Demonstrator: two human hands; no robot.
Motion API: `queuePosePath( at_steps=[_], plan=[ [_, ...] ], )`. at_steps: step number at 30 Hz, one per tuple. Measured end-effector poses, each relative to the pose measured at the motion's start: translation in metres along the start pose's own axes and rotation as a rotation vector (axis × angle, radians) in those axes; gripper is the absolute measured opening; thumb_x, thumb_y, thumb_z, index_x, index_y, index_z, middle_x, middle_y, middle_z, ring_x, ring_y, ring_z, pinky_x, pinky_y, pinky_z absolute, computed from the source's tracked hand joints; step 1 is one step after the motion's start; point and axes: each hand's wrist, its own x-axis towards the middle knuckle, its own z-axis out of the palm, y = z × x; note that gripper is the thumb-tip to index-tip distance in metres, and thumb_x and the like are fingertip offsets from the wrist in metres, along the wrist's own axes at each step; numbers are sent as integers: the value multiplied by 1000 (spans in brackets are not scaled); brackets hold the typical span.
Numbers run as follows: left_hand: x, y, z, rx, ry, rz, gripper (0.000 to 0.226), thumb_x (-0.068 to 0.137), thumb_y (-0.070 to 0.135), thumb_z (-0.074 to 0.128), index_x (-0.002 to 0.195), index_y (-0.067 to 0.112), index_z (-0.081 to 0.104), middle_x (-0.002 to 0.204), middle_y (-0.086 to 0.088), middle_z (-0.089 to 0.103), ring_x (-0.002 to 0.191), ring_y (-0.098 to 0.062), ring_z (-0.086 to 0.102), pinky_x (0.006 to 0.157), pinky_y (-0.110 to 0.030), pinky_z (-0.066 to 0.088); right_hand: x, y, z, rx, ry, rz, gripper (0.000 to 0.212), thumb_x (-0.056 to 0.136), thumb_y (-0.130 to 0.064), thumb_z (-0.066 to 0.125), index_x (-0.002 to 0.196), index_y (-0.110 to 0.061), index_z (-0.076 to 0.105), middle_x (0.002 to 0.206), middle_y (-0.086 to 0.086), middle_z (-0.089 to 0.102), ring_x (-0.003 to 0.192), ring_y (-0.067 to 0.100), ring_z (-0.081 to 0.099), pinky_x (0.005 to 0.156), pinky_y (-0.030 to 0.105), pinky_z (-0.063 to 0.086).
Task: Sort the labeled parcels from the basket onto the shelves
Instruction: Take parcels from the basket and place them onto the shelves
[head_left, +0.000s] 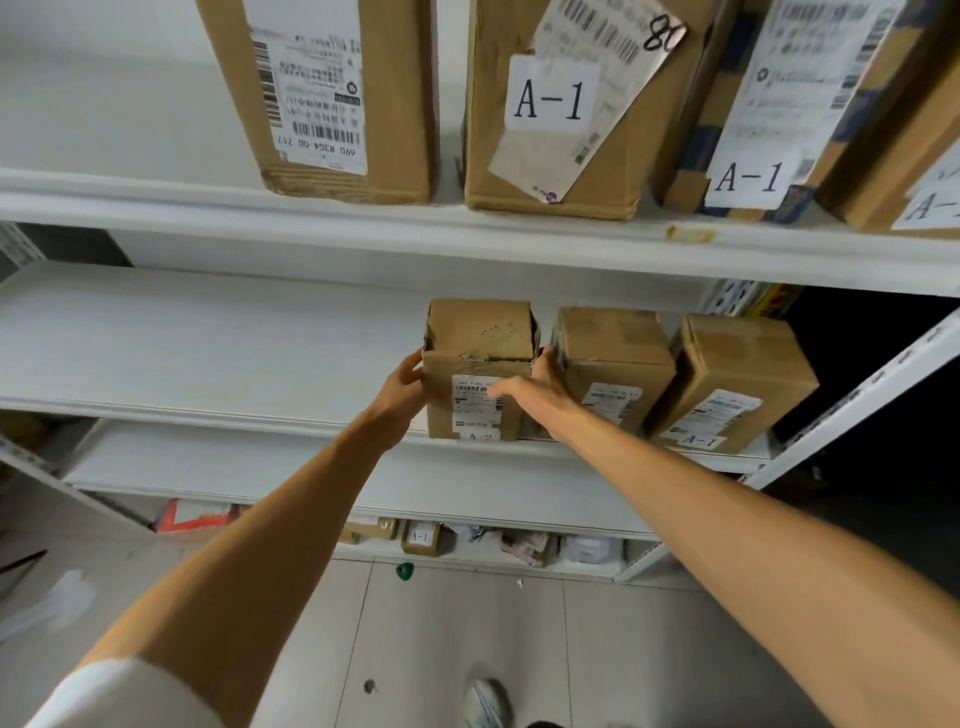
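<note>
A small brown cardboard parcel (480, 332) with a white shipping label and an "A-2" tag stands upright on the middle shelf (208, 343). My left hand (408, 379) grips its left side. My right hand (530, 387) holds its right side, with the thumb across the front label and the fingers hidden between this parcel and its neighbour. Two more brown parcels (613, 358) (737, 374) stand to the right on the same shelf; the far one is tagged "A-1". The basket is out of view.
The upper shelf (311, 218) carries several large cartons, some tagged "A-1" (550, 98). A low shelf holds small packets and a box (421, 538). The shelf's perforated upright (857, 384) slants at the right. Grey tiled floor (467, 623) lies below.
</note>
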Motion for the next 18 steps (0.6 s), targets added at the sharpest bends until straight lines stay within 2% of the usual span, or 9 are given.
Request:
queuePosePath(
  at_steps=[2, 7, 9, 11, 12, 14, 16, 18],
  plan=[
    [9, -1, 2, -14, -14, 25, 61, 81, -24, 39, 133, 9, 45, 108, -9, 63, 95, -21, 63, 68, -26, 58, 2, 4, -1, -20, 17, -4, 108, 77, -20, 74, 150, -1, -3, 158, 13, 9, 144, 27, 15, 113, 34, 20],
    [25, -12, 3, -50, 60, 12, 64, 81, -25, 43, 138, 3, 37, 120, -21, 56, 97, -27, 62, 66, -27, 58, 4, 7, -4, -22, -36, 6, 113, 79, -20, 73, 150, -4, -14, 161, 9, -2, 147, 26, 4, 116, 35, 15],
    [24, -15, 5, -48, 111, -21, 66, 77, -22, 51, 137, 1, 36, 123, -21, 56, 101, -30, 61, 74, -32, 59, 4, 7, -2, -78, -54, 10, 115, 81, -20, 71, 149, -6, -21, 161, 10, -8, 148, 27, 0, 117, 36, 14],
    [20, -15, 3, -13, 182, -65, 77, 70, -14, 62, 140, 1, 33, 136, -21, 48, 118, -35, 54, 96, -45, 50, -1, 3, 1, -185, -39, 9, 110, 84, -15, 69, 148, -6, -21, 161, 12, -7, 147, 28, 4, 114, 34, 22],
    [14, -14, 2, 28, 213, -81, 78, 72, -12, 64, 142, 3, 32, 140, -19, 44, 123, -36, 49, 103, -47, 44, -3, 0, 2, -217, -16, 13, 107, 86, -13, 66, 149, -5, -20, 161, 13, -6, 147, 29, 9, 111, 33, 27],
    [0, -11, -3, 122, 252, -78, 71, 76, -11, 64, 140, 5, 37, 138, -18, 46, 124, -34, 49, 103, -42, 43, -10, -8, 2, -200, 24, 41, 100, 88, -8, 62, 150, -6, -17, 161, 14, -2, 146, 30, 15, 109, 34, 31],
    [-19, -6, -11, 207, 248, -43, 65, 76, -9, 68, 135, 5, 45, 132, -17, 53, 117, -32, 55, 99, -42, 46, -14, -18, 5, -157, 81, 68, 96, 87, -5, 59, 151, -6, -12, 160, 16, 9, 142, 32, 26, 106, 35, 35],
    [-41, 0, -23, 288, 259, 1, 60, 74, -9, 69, 130, 4, 52, 125, -18, 59, 109, -31, 60, 95, -44, 50, -23, -31, 11, -230, 183, 74, 93, 86, -5, 59, 151, -3, -7, 157, 19, 16, 140, 35, 29, 106, 37, 38]
  ],
)
